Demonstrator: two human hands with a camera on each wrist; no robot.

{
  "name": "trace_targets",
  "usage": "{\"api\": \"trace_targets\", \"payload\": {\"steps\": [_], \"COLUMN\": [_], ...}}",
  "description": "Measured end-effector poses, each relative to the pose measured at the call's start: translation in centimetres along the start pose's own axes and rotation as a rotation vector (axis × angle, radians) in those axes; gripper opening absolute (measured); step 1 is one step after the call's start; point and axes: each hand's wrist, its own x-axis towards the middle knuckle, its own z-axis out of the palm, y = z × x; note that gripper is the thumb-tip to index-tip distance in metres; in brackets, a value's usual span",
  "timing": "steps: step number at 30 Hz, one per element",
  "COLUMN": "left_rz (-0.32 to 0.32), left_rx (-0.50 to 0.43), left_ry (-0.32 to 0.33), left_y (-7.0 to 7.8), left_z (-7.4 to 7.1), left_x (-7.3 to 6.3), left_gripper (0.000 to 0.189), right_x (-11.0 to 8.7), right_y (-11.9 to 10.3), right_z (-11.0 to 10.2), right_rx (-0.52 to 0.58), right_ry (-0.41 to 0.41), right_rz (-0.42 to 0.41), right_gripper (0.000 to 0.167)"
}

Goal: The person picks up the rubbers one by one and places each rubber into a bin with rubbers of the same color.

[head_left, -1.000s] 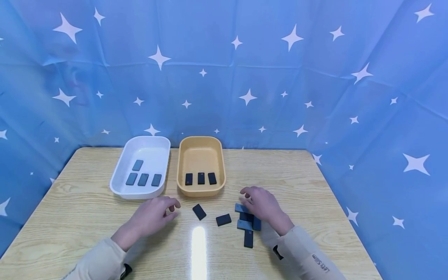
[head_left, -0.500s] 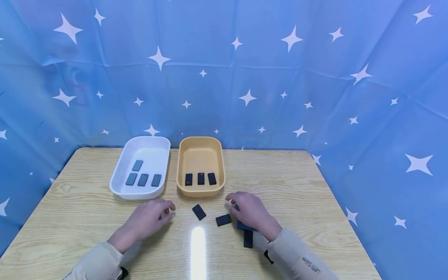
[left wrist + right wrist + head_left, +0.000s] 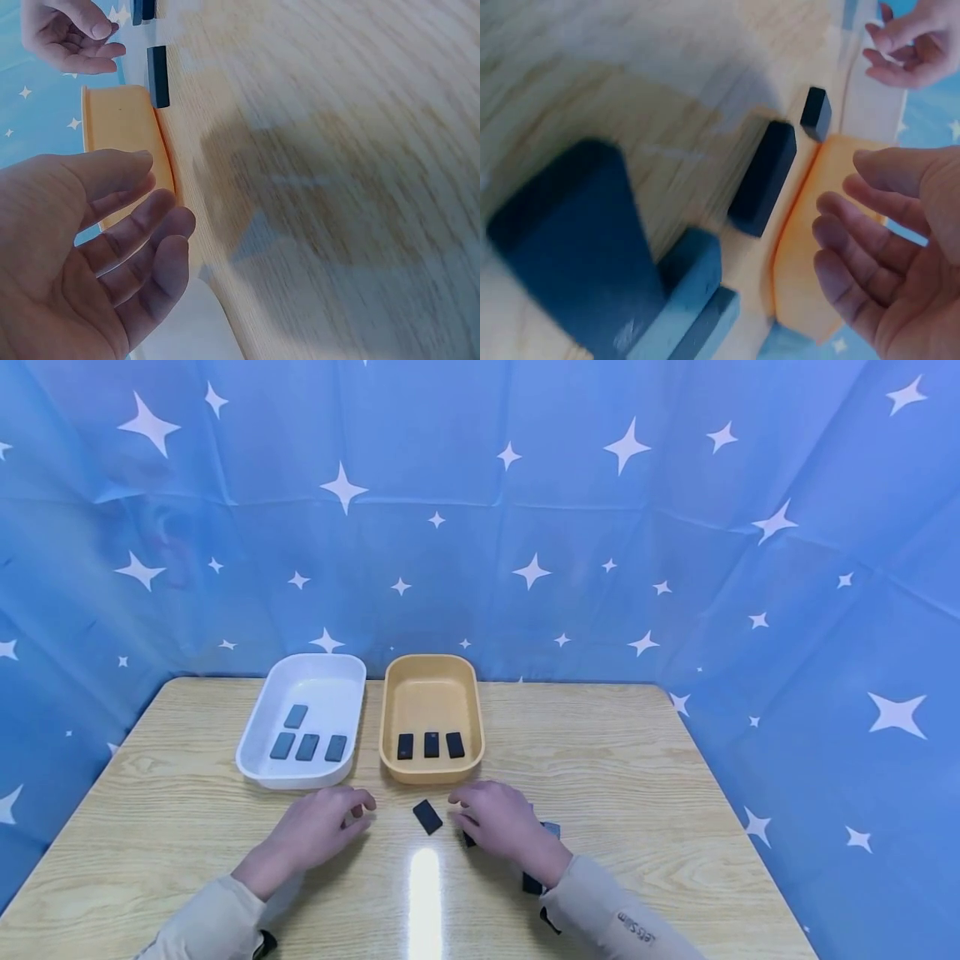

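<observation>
My right hand hovers with loosely bent fingers over a small flat black rectangular block, mostly covered in the head view; the right wrist view shows this black block apart from the fingers. Between the two hands lies another black block. My left hand hangs relaxed above the table in front of the white tray, and the left wrist view shows nothing in its fingers. Beneath my right wrist is a pile of black and blue-grey blocks, partly hidden; a blue-grey block and a black block peek out.
A white tray holds several blue-grey blocks. Beside it, an orange tray holds three black blocks. Both stand toward the far edge of the wooden table, before a blue starry curtain.
My right hand has moved left from over the pile to over the nearer loose black block. My left hand has drawn back slightly to the left. The blocks have not visibly moved.
</observation>
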Motion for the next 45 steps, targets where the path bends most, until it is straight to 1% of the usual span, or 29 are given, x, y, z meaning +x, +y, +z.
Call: {"api": "trace_targets", "payload": {"steps": [4, 10, 12, 16, 22, 31, 39, 45], "left_rz": [0.002, -0.010, -0.010, 0.013, 0.031, 0.019, 0.043, 0.055], "left_rx": [0.003, 0.000, 0.003, 0.015, 0.018, 0.014, 0.012, 0.017], "left_ry": [0.001, -0.005, -0.004, 0.008, 0.023, 0.024, 0.041, 0.044], "left_y": [-0.1, -0.1, -0.1, -0.3, -0.4, -0.5, -0.6, -0.7], "left_z": [0.1, -0.1, -0.2, -0.1, 0.1, 0.0, 0.0, 0.1], "left_x": [0.0, 0.0, 0.0, -0.1, -0.2, -0.3, -0.5, -0.4], "left_gripper": [0.015, 0.015, 0.015, 0.016, 0.016, 0.015, 0.014, 0.014], "right_x": [0.4, 1.1, 1.3, 1.6, 2.0, 2.3, 2.5, 2.6], "right_y": [-0.9, -1.9, -2.1, -2.6, -2.9, -3.2, -3.3, -3.3], "right_z": [0.4, 1.1, 1.3, 1.8, 2.4, 3.1, 3.4, 3.3], "right_rx": [-0.010, -0.025, -0.036, -0.067, -0.114, -0.155, -0.156, -0.117], "right_ry": [-0.024, -0.067, -0.069, -0.062, -0.047, -0.047, -0.066, -0.078], "right_rz": [-0.004, 0.001, -0.003, -0.019, -0.035, -0.030, -0.018, -0.016], "right_gripper": [0.023, 0.033, 0.035, 0.038, 0.036, 0.033, 0.033, 0.030]}}
